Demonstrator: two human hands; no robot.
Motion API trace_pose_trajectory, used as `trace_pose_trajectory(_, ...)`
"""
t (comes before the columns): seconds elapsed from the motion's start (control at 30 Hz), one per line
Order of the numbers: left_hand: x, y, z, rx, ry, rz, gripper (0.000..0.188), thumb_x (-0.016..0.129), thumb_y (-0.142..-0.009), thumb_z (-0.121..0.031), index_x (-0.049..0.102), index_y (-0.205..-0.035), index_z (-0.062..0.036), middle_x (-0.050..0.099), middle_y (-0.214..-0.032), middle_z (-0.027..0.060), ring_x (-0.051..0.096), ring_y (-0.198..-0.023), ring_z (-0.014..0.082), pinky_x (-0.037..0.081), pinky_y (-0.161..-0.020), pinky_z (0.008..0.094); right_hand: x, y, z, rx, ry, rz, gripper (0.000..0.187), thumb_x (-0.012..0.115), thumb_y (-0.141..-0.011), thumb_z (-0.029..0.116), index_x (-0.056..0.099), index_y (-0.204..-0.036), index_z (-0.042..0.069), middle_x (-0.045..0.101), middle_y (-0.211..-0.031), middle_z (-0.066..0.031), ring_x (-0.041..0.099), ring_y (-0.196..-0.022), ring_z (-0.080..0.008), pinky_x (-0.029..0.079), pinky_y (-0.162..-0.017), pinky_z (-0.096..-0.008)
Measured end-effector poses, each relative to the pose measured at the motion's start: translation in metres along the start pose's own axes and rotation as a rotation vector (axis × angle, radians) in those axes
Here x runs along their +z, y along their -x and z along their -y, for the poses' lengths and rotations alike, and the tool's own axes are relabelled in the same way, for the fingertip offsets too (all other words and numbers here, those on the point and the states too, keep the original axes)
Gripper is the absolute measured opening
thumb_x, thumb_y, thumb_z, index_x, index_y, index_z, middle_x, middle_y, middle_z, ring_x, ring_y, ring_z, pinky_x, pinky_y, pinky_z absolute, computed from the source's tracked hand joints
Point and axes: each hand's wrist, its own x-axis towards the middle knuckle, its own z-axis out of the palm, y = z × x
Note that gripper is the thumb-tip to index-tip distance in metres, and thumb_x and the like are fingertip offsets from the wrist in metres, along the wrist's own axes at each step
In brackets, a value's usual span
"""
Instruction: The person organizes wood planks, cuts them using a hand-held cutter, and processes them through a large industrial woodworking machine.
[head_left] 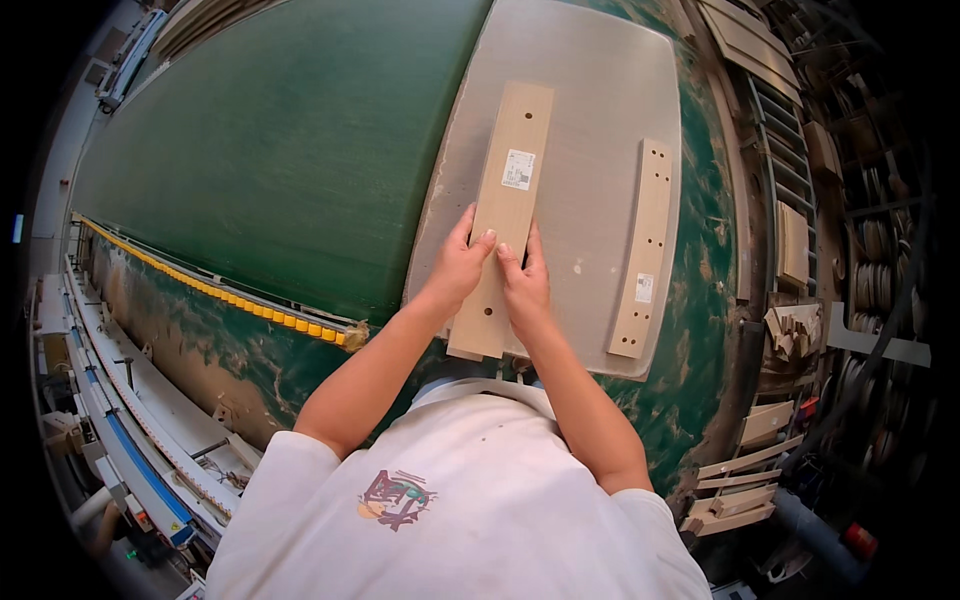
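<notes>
Both my hands grip a long light-wood board (513, 215) by its two long edges, thumbs on top. My left hand (460, 265) is closed on the left edge, my right hand (526, 283) on the right edge. The board has a round hole near each end and a white label on its upper half. At its near end, the edge of another wood piece shows just beneath it. Under it lies a pale grey sheet (590, 120). A narrower drilled board (640, 250) with a label lies at the sheet's right side.
On the left is a wide green conveyor belt (270, 150), with a row of yellow rollers (230, 295) along its near edge. A machine with a blue strip (150, 480) stands at lower left. Stacked wood offcuts (740, 500) and a roller rack (785, 150) line the right.
</notes>
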Motion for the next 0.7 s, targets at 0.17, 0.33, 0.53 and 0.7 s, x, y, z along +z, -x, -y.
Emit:
trace_pose_trajectory(0.17,-0.026,-0.016,0.038,0.022,-0.042,0.002,0.066,0.058,-0.107,-0.019,0.029,-0.162,0.0006,0.052,-0.152,0.0153,0.053,-0.135,0.0207,0.043,-0.111,0.0334,-0.024,-0.017,-0.032,-0.038,0.196,-0.028,0.061,0.062,-0.105,0.023,0.04,-0.158,0.0,0.049,-0.156,-0.0143,0.051,-0.139,-0.0239,0.039,-0.116,-0.0365)
trace_pose_trajectory(0.33,-0.028,-0.022,0.041,-0.026,0.027,0.08,0.068,0.057,-0.108,-0.024,0.026,-0.163,0.0001,0.05,-0.155,0.0168,0.051,-0.138,0.0229,0.041,-0.113,0.0352,-0.192,-0.025,-0.043,-0.34,1.293,-0.541,0.069,0.076,-0.091,0.038,0.055,-0.148,0.004,0.051,-0.151,-0.0246,0.044,-0.143,-0.0428,0.033,-0.121,-0.0477)
trace_pose_trajectory(0.53,-0.03,-0.012,0.032,0.081,-0.308,0.029,0.068,0.048,-0.111,-0.035,0.023,-0.164,-0.0005,0.043,-0.161,0.021,0.042,-0.148,0.0298,0.033,-0.12,0.037,-0.242,0.011,-0.051,-0.115,1.533,-0.595,0.072,0.081,-0.084,0.038,0.057,-0.148,0.013,0.044,-0.155,-0.0271,0.043,-0.14,-0.0484,0.035,-0.118,-0.0509)
trace_pose_trajectory(0.7,-0.038,-0.012,0.038,0.133,-0.269,0.043,0.069,0.047,-0.111,-0.035,0.02,-0.165,-0.0011,0.04,-0.163,0.0218,0.04,-0.15,0.0302,0.031,-0.121,0.0369,-0.162,0.025,-0.019,-0.138,1.157,-0.526,0.064,0.082,-0.086,0.035,0.064,-0.142,0.012,0.048,-0.153,-0.0251,0.047,-0.137,-0.0445,0.039,-0.116,-0.0493)
